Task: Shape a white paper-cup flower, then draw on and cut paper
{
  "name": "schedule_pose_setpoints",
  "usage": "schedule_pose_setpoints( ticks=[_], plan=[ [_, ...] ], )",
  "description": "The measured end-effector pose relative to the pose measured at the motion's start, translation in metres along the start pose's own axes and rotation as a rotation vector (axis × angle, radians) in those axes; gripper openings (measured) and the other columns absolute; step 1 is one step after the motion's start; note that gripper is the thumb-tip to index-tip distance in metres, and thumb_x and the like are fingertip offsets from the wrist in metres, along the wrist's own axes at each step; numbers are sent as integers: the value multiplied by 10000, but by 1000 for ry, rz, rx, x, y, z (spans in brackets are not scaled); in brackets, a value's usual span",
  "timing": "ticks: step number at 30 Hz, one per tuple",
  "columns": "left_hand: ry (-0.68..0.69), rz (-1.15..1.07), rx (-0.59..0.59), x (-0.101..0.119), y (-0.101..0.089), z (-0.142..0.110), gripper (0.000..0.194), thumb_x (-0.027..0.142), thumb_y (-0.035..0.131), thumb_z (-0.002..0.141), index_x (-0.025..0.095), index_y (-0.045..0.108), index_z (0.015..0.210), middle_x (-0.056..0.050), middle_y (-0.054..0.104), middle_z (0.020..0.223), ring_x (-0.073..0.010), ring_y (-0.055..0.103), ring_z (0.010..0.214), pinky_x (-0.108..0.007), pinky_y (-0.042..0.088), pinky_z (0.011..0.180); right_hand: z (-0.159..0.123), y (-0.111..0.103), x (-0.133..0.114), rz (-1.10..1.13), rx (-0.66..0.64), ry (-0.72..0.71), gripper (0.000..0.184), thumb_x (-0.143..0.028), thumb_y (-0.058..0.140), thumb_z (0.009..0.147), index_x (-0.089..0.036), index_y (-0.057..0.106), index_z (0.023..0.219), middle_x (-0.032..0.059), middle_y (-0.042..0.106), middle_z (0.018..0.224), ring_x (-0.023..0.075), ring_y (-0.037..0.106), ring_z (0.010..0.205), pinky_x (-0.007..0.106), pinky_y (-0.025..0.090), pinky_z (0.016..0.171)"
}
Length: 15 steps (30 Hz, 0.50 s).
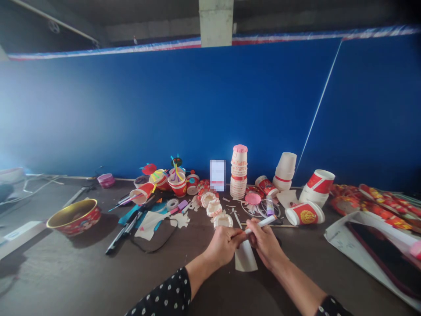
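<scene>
- White marker (261, 224): lies across the gap between both hands, above the table, its far end pointing up and right.
- Right hand (265, 244): fingers close narrowly around the marker's middle; forearm angles in from the lower right.
- Left hand (221, 246): fingertips meet the marker's near end; firmness of grip cannot be told. Forearm enters from the lower left.
- White paper piece (245, 257): directly beneath the hands, its upper edge hidden behind them.
- Brown table (82, 272): bears frilled paper-cup crafts (213, 209), a stack of paper cups (238, 172) and a red-and-gold bowl (74, 217).
</scene>
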<state>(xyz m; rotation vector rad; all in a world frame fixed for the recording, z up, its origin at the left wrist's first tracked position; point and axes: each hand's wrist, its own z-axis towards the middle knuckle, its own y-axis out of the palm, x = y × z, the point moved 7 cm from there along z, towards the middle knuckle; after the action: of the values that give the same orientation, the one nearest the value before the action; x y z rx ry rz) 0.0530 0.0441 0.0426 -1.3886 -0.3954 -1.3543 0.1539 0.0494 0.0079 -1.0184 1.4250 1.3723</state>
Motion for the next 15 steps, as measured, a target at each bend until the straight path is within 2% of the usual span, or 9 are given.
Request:
schedule_pose_setpoints(
  ticks=[3, 5, 7, 9, 11, 13, 15],
  plan=[
    [43, 81, 33, 1, -5, -2, 390, 378, 440, 817, 126, 529, 533, 31, 391, 464, -67, 337, 457, -193, 243, 441, 4, -9, -6, 57, 89, 2, 312, -379, 581, 684, -205, 368, 537, -93, 284, 417, 54, 222, 380, 221, 140, 398],
    [103, 182, 107, 4, -13, -4, 380, 347, 423, 828, 130, 542, 541, 19, 427, 483, -74, 366, 471, -199, 258, 466, 6, -24, -16, 97, 236, -56, 327, -369, 582, 681, -207, 353, 512, -90, 284, 399, 53, 234, 366, 224, 140, 383],
    [133, 239, 160, 5, -18, -6, 380, 335, 407, 836, 133, 547, 545, 13, 446, 494, -79, 381, 483, -202, 272, 485, 7, -32, -25, 116, 296, -105, 345, -374, 558, 696, -208, 332, 496, -93, 267, 387, 48, 212, 359, 226, 130, 373],
    [131, 235, 164, 5, -18, -6, 360, 330, 399, 837, 135, 567, 585, 10, 467, 509, -83, 397, 496, -198, 285, 491, 7, -31, -29, 124, 269, -121, 355, -372, 571, 695, -204, 337, 487, -92, 271, 384, 44, 219, 358, 223, 135, 367],
    [109, 200, 163, 3, -18, -6, 282, 319, 411, 830, 139, 609, 739, 5, 518, 556, -91, 435, 519, -193, 312, 506, 6, -23, -27, 132, 194, -97, 345, -378, 589, 690, -195, 364, 503, -93, 287, 394, 37, 218, 359, 215, 132, 362],
    [89, 175, 172, 0, -18, -7, 248, 298, 422, 820, 144, 600, 900, -5, 561, 612, -101, 470, 541, -196, 342, 528, 4, -19, -23, 144, 180, -71, 334, -390, 604, 683, -186, 393, 524, -95, 293, 397, 34, 227, 363, 203, 139, 361],
    [86, 174, 194, -2, -20, -8, 230, 264, 428, 807, 144, 580, 931, -13, 573, 645, -105, 480, 550, -200, 358, 541, 3, -19, -19, 149, 198, -58, 329, -401, 617, 673, -179, 412, 543, -98, 300, 396, 31, 234, 365, 191, 141, 358]
  ],
)
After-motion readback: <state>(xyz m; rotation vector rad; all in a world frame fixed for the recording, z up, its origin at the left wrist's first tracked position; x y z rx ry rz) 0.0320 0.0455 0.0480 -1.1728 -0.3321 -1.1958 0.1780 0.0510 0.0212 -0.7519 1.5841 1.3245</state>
